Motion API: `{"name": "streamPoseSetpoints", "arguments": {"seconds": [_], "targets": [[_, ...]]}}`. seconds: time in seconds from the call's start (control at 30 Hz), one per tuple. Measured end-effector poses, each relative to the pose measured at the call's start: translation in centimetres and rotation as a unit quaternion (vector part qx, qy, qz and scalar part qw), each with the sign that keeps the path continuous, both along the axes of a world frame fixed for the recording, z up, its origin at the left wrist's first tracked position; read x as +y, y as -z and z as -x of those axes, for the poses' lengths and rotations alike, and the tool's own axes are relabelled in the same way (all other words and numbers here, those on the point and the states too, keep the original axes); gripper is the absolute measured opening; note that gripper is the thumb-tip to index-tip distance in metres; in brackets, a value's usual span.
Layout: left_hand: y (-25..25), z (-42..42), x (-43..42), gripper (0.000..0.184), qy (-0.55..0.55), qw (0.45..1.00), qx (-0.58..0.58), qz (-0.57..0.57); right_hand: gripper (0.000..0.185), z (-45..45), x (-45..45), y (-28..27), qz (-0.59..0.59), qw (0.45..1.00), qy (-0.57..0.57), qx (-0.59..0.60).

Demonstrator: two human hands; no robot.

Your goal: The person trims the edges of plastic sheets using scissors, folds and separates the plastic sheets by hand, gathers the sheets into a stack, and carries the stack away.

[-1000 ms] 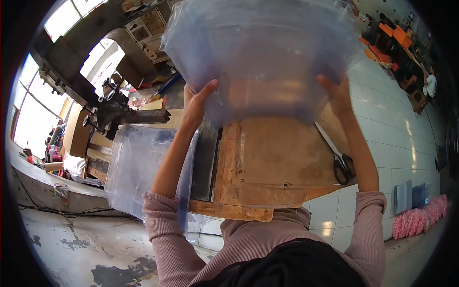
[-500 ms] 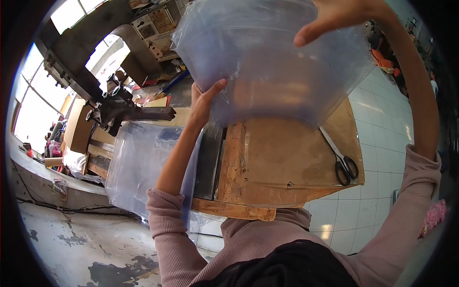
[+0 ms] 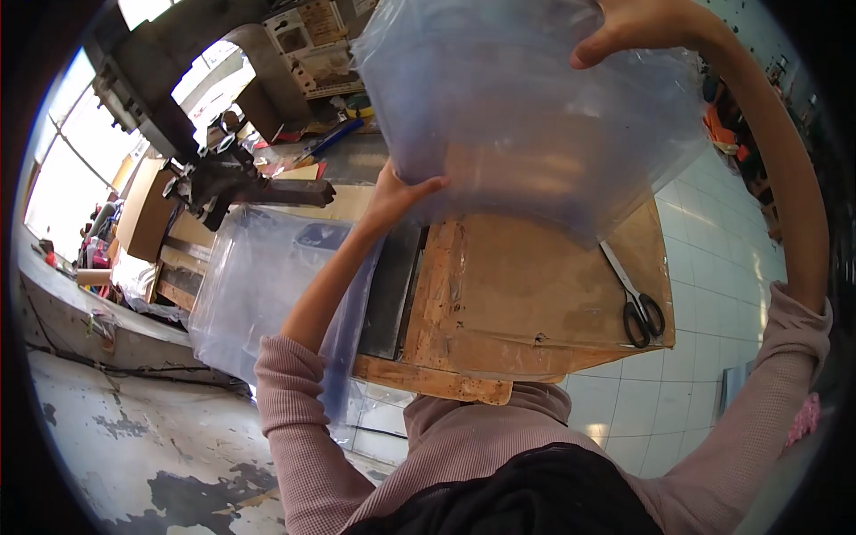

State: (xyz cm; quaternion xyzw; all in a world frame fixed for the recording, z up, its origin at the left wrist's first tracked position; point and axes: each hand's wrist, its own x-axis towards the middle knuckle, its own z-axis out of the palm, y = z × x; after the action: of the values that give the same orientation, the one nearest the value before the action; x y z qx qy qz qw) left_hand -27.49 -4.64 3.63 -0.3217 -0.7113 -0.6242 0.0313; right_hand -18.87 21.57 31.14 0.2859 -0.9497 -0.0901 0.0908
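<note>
A stack of clear, bluish plastic sheets (image 3: 535,125) is raised at a tilt above the table, its lower edge close to the brown board. My left hand (image 3: 403,194) grips its left edge, thumb on the near face and fingers behind. At the upper right, my right hand (image 3: 646,25) holds the top edge; its thumb lies over the near face, while the other fingers are cut off or hidden. Scissors with black handles (image 3: 640,308) lie on the brown board (image 3: 535,285) below the sheets. Another pile of clear plastic sheets (image 3: 267,285) rests at the left, beneath my left forearm.
A dark metal machine (image 3: 214,183) with a projecting arm stands at the left, above the second pile. Behind it are a cardboard piece (image 3: 143,209) and a blue tool (image 3: 334,135). A wooden edge (image 3: 428,379) borders the table near my body; tiled floor (image 3: 695,330) lies right.
The raised stack has shifted slightly right in view, with both hands still on it. My left hand sits a little lower and further right against its edge.
</note>
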Motion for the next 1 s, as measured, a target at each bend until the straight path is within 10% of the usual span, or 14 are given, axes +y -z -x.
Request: {"name": "streamPoseSetpoints", "arguments": {"seconds": [0.13,0.23,0.4,0.53,0.63,0.73,1.0], "targets": [[-3.0,0.5,-0.9,0.056,-0.015,0.971,0.038,0.235,0.042,-3.7,-3.3,-1.2,0.052,0.988,0.119,-0.084],[-5.8,0.7,-1.0,0.064,-0.047,0.973,0.105,0.201,0.041,-7.2,-3.6,-2.4,0.126,0.975,0.175,-0.058],[-9.3,0.2,-0.7,0.091,-0.213,0.961,0.087,-0.151,0.036,-12.1,0.0,-4.1,0.332,0.925,0.166,0.084],[-8.9,-5.6,1.4,0.101,0.162,0.905,-0.283,-0.274,0.051,-14.7,3.5,-5.1,0.433,0.884,0.166,0.059],[-11.4,-9.2,0.7,0.074,0.126,0.934,-0.222,-0.249,0.059,-14.7,10.3,-3.1,0.319,0.946,-0.04,0.045],[-11.8,-8.8,-2.7,0.055,0.093,0.96,-0.186,-0.187,0.06,-18.1,4.4,4.0,0.575,0.76,0.278,0.12],[-16.2,-12.8,-20.0,0.047,-0.112,0.969,-0.024,0.22,0.044,-20.2,-13.0,21.1,0.769,0.619,0.156,-0.01]]}}
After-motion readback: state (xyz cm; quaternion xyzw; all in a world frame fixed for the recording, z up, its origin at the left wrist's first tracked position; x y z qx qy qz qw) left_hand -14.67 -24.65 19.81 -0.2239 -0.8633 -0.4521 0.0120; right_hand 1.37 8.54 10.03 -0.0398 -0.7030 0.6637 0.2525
